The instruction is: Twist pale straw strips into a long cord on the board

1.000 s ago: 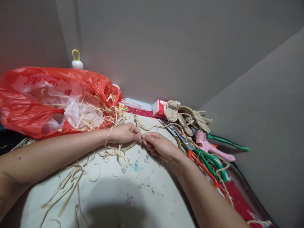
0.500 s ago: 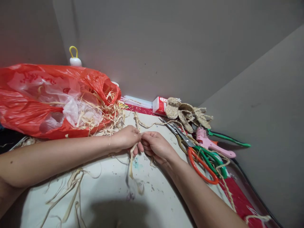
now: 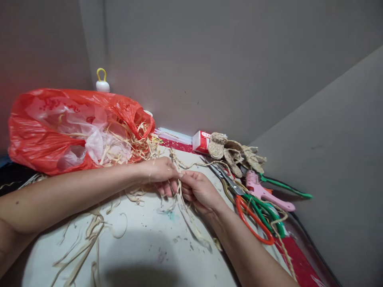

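Both hands meet near the middle of the white table top. My left hand pinches a thin braided straw cord near its working end. My right hand is closed on the same cord's strands, its thumb against the left fingertips. Loose flat straw strands hang from between the hands toward the table. The finished part of the braid runs away behind the hands and then right, toward the scissors. Fingers cover the exact spot where the strands cross.
A red plastic bag full of straw fibres stands at left. Loose strands lie at front left. Scissors with orange handles, a pink glue gun, woven straw pieces and a red-white box crowd the right side.
The hanging strands have swung to the right and spread out below the hands. My left fingers have loosened a little. The whole view has shifted slightly.
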`<action>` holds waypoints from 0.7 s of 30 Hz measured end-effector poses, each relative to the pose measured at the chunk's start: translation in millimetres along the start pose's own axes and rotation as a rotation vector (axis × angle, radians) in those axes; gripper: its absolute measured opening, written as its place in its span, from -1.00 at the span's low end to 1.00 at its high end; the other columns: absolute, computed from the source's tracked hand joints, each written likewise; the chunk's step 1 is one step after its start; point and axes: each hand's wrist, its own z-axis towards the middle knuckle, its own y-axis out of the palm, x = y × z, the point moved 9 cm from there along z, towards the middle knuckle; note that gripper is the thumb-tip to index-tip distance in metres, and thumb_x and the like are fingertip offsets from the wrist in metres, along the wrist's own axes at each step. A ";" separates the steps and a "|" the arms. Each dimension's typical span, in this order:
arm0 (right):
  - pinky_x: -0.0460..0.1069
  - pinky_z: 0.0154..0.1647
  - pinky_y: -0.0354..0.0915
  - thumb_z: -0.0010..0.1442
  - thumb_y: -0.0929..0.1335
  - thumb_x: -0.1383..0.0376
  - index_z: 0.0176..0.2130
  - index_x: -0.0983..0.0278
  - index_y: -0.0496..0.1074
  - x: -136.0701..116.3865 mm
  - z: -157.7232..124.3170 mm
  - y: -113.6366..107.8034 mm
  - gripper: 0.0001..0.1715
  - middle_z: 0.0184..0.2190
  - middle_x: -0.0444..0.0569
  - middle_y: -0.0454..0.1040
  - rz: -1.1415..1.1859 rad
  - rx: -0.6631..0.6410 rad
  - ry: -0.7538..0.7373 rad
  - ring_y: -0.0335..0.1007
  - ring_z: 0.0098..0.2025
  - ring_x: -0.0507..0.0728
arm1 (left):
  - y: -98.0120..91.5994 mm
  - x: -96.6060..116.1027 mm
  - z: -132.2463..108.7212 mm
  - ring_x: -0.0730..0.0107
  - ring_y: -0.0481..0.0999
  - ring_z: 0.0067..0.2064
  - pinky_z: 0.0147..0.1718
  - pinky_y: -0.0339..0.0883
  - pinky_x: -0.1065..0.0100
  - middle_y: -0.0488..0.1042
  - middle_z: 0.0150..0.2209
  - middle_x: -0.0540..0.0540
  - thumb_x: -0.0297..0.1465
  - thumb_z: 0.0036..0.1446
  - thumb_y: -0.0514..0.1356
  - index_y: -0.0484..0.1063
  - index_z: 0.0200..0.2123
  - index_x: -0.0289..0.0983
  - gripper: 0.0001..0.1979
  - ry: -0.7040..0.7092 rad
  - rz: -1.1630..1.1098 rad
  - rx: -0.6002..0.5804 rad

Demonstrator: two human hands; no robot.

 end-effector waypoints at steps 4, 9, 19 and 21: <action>-0.19 -0.76 -0.29 -0.05 0.43 0.12 -0.51 0.31 0.30 0.1 0.0 0.0 -0.65 -0.80 -0.39 -0.06 -0.017 -0.052 0.025 -0.31 -0.76 -0.16 | -13.3 -0.2 4.9 0.48 0.41 -0.67 -0.69 0.23 0.51 0.42 -0.66 -0.04 -0.43 0.13 0.02 0.31 -0.49 -0.35 -0.82 0.043 -0.040 -0.005; -0.19 -0.75 -0.32 0.00 0.41 0.12 -0.47 0.31 0.31 8.5 -0.5 0.5 -0.68 -0.78 -0.39 -0.08 -0.060 -0.114 0.105 -0.34 -0.73 -0.15 | -17.6 0.6 4.2 0.59 0.30 -0.74 -0.73 0.13 0.57 0.35 -0.74 0.04 -0.50 0.08 0.02 0.35 -0.54 -0.37 -0.80 0.046 0.091 -0.041; -0.21 -0.76 -0.37 -0.08 0.43 0.22 -0.49 0.30 0.26 5.8 2.0 -5.5 -0.72 -0.72 -0.40 -0.15 0.077 -0.144 0.151 -0.41 -0.69 -0.15 | -49.6 3.3 -0.3 0.55 0.32 -0.72 -0.71 0.08 0.53 0.39 -0.70 -0.01 -0.36 0.04 0.08 0.27 -0.56 -0.33 -0.80 0.000 0.109 0.026; -0.22 -0.76 -0.37 -0.09 0.42 0.23 -0.49 0.30 0.25 3.3 1.9 -5.5 -0.72 -0.72 -0.40 -0.15 0.086 -0.154 0.134 -0.41 -0.70 -0.15 | -57.4 6.3 -3.3 0.55 0.32 -0.72 -0.72 0.06 0.53 0.40 -0.69 -0.02 -0.31 0.06 0.09 0.24 -0.57 -0.32 -0.76 -0.003 0.182 0.090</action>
